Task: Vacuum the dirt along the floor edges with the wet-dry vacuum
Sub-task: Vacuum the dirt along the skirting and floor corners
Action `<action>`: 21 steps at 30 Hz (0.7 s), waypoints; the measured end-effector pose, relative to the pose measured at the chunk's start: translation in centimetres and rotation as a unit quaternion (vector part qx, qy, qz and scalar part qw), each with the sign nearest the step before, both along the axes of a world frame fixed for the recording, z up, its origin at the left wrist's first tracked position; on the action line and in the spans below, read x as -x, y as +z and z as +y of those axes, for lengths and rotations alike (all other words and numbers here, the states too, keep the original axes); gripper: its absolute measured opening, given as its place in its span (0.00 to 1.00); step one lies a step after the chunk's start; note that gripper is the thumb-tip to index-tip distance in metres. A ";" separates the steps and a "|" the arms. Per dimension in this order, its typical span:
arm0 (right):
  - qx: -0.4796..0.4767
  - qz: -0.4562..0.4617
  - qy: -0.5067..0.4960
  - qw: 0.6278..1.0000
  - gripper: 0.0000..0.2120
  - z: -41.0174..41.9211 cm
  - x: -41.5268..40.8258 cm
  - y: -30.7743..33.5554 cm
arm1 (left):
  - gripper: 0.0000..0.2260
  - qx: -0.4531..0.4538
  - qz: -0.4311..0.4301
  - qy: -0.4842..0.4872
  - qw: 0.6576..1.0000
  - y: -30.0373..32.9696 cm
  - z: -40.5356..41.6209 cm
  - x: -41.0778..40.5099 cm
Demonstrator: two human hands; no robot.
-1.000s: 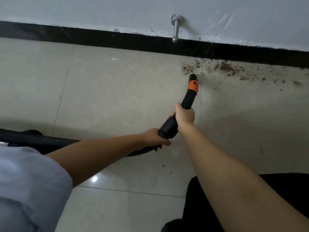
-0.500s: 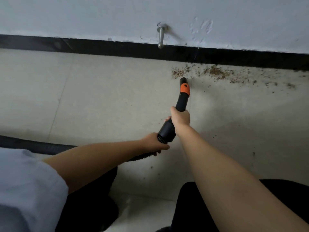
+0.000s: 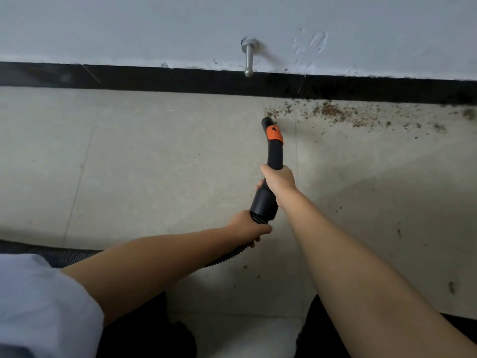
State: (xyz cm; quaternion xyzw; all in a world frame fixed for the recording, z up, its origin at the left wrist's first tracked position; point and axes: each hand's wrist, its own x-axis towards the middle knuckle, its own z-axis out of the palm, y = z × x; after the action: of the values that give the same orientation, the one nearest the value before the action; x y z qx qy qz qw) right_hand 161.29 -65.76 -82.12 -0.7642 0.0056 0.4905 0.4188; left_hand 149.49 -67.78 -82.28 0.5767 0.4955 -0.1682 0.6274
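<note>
Both hands grip firmly, right hand (image 3: 280, 180) on the black orange-banded plastic vacuum nozzle (image 3: 273, 148), left hand (image 3: 250, 227) on its ribbed black hose (image 3: 227, 258); best sweep slowly rightward through the brown crumbly dirt (image 3: 333, 113) along the black skirting (image 3: 154, 78).

Readable text: none anywhere in the view.
Vacuum nozzle (image 3: 274, 148): black, no brand name or number to be read on it.
Orange band (image 3: 274, 133) on the nozzle: carries a small dark mark, too small to tell whether it is a sign or an opening.
Hose (image 3: 227, 257): ribbed black, no print to be seen.
Wall (image 3: 154, 27), far side: scuffs and paint flecks only, no letters.
Black skirting (image 3: 154, 78): plain, no label.
Metal peg (image 3: 249, 58) on the wall: no stamp that can be read.
</note>
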 end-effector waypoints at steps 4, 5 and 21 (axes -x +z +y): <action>-0.008 0.009 -0.009 1.000 0.07 0.6 0.2 0.5 | 0.09 -0.012 0.002 0.006 1.000 0.2 0.6 0.3; -0.005 0.006 -0.014 1.000 0.08 0.6 0.3 0.5 | 0.10 -0.010 0.003 0.003 1.000 0.2 0.6 0.3; 0.028 -0.021 -0.156 0.987 0.07 -7.2 -3.7 0.1 | 0.08 0.028 -0.001 -0.113 0.993 0.6 -3.7 -3.8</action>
State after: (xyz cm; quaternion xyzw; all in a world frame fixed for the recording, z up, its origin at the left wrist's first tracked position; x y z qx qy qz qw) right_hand 165.04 -72.98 -82.06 -0.7754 0.1297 0.4024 0.4691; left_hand 153.31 -71.50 -81.73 0.6118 0.4215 -0.2514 0.6204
